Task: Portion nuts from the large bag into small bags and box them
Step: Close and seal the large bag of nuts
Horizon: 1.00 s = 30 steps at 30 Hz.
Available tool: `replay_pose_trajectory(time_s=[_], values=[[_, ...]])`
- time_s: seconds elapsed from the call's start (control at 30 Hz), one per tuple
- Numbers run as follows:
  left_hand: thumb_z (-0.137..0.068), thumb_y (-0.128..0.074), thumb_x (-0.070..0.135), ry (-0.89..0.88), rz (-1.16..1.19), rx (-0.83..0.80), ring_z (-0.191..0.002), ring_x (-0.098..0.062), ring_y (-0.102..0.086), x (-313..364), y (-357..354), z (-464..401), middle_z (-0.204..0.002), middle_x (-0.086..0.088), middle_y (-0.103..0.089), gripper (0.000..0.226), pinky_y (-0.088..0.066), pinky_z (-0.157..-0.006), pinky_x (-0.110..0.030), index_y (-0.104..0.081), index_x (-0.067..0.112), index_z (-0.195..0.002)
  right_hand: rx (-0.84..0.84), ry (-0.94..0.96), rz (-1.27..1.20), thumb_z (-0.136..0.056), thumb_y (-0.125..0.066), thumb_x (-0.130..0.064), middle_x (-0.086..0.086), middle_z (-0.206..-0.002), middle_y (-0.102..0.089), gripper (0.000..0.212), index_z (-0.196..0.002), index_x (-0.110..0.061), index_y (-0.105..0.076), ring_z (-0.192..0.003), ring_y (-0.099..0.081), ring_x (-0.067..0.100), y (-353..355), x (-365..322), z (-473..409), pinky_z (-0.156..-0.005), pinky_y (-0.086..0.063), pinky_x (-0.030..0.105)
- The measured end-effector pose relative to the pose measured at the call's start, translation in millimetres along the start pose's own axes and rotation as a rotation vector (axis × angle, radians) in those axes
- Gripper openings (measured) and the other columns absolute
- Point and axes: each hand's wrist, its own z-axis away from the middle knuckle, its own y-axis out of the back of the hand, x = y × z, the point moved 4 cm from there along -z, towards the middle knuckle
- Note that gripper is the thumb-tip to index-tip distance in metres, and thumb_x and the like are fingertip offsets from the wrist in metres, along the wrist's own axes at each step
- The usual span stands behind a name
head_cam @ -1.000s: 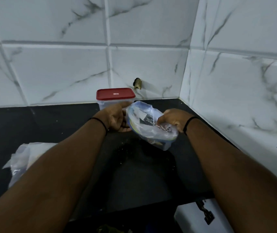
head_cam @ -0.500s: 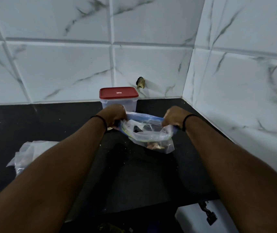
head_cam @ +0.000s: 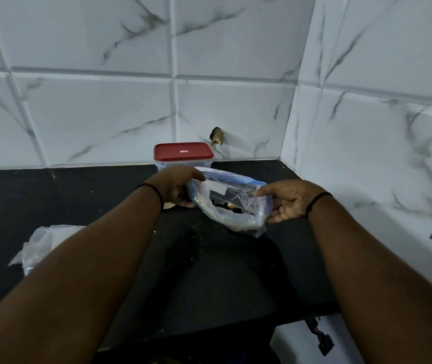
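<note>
- On the black surface [head_cam: 78, 195], in the corner formed by two marble-patterned tiled walls [head_cam: 91, 114], both hands hold one clear plastic bag [head_cam: 232, 206] with a blue zip strip along its mouth.
- The left hand [head_cam: 176, 187] is closed on the bag's left edge, thumb on top, fingers underneath.
- The right hand [head_cam: 287, 199] supports the bag's right edge; its index finger and thumb pinch the plastic, the remaining fingers are loosely curled below.
- The bag sits raised just above the surface, tilted, between the two hands. Its contents are dark and indistinct; individual nuts cannot be told.
- A clear box with a red lid [head_cam: 183, 151] stands closed against the back wall, directly behind the left hand.
- Crumpled clear plastic bags [head_cam: 44, 243] lie on the surface at left, partly hidden by the left forearm.
- Pale crumbs [head_cam: 191, 240] are scattered on the surface below the held bag.
- Each wrist carries a thin black band [head_cam: 317, 199].
</note>
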Motion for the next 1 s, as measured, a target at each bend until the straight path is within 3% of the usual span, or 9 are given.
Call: replay_pose_trajectory(time_s=[0.1,0.2,0.4,0.47,0.6,0.73,0.8,0.9,1.0], values=[[-0.084,-0.069,0.018,0.017,0.176,-0.115,-0.090,-0.032,-0.070,-6,-1,-1,-0.121,-0.019,-0.065,0.055,-0.060,-0.066,-0.045,-0.049,0.010,-0.135,-0.054,0.037,-0.144,-0.092,-0.063,0.002,0.012,-0.077,-0.075,0.008,-0.099,-0.002,-0.065,-0.067,-0.074,0.022,-2,5,2,-0.056,-0.062,0.040],[-0.074,-0.072,0.015,0.010,0.287,-0.248,-0.096,-0.034,-0.071,-8,-4,5,-0.128,-0.019,-0.064,0.064,-0.061,-0.076,-0.051,-0.051,0.007,-0.134,-0.028,0.113,-0.184,-0.092,-0.065,-0.001,0.009,-0.073,-0.074,0.006,-0.095,-0.005,-0.066,-0.063,-0.072,0.019,0,2,-2,-0.056,-0.062,0.037],[-0.097,-0.052,0.000,-0.036,0.273,-0.217,-0.063,-0.023,-0.074,-11,-5,12,-0.075,-0.014,-0.074,0.010,-0.061,-0.052,-0.033,-0.058,0.001,-0.105,0.202,0.203,-0.094,-0.098,-0.060,-0.020,0.005,-0.063,-0.055,0.016,-0.084,-0.013,-0.060,-0.033,-0.045,0.010,-5,-12,-10,-0.029,-0.035,0.015],[-0.099,-0.051,0.001,-0.032,0.276,-0.163,-0.051,-0.017,-0.069,-13,-7,11,-0.064,-0.012,-0.071,0.007,-0.055,-0.042,-0.023,-0.059,0.001,-0.098,0.238,0.212,-0.022,-0.098,-0.055,-0.021,0.004,-0.059,-0.044,0.021,-0.078,-0.014,-0.058,-0.035,-0.029,0.010,-12,-12,-14,-0.032,-0.021,0.010],[-0.095,-0.054,-0.004,-0.045,0.154,0.013,-0.055,-0.017,-0.065,-12,-12,11,-0.073,-0.014,-0.068,0.016,-0.052,-0.042,-0.020,-0.058,-0.002,-0.110,0.323,0.237,0.229,-0.100,-0.046,-0.018,0.015,-0.065,-0.047,0.022,-0.091,-0.004,-0.060,-0.037,-0.038,0.017,-17,-10,-14,-0.038,-0.029,0.018],[-0.092,-0.052,-0.005,-0.145,-0.235,0.272,-0.053,-0.021,-0.063,-6,-17,26,-0.060,-0.015,-0.067,0.005,-0.049,-0.044,-0.025,-0.056,-0.004,-0.089,0.639,0.318,0.922,-0.093,-0.060,-0.017,0.015,-0.115,-0.068,0.028,-0.119,-0.007,-0.065,-0.100,-0.067,0.029,-16,-18,-2,-0.077,-0.049,0.029],[-0.092,-0.053,-0.001,-0.263,-0.514,0.372,-0.079,-0.028,-0.068,4,-21,40,-0.089,-0.017,-0.071,0.015,-0.050,-0.066,-0.031,-0.064,-0.003,-0.102,0.871,0.429,1.108,-0.091,-0.057,-0.014,0.011,-0.118,-0.069,0.026,-0.116,-0.012,-0.066,-0.111,-0.065,0.031,-24,-26,17,-0.086,-0.050,0.034],[-0.092,-0.049,0.005,-0.346,-0.628,0.510,-0.089,-0.029,-0.062,9,-15,49,-0.100,-0.016,-0.065,0.016,-0.049,-0.078,-0.034,-0.062,0.002,-0.101,0.947,0.526,1.071,-0.090,-0.055,-0.016,0.011,-0.116,-0.068,0.026,-0.114,-0.011,-0.063,-0.109,-0.066,0.032,-28,-35,24,-0.084,-0.052,0.036],[-0.088,-0.057,0.010,-0.314,-0.542,0.448,-0.081,-0.030,-0.066,9,-9,46,-0.092,-0.014,-0.067,0.013,-0.055,-0.069,-0.036,-0.060,0.001,-0.097,0.649,0.451,0.546,-0.085,-0.063,-0.022,0.012,-0.093,-0.067,0.016,-0.094,-0.009,-0.067,-0.081,-0.066,0.029,-20,-32,22,-0.064,-0.049,0.027]])
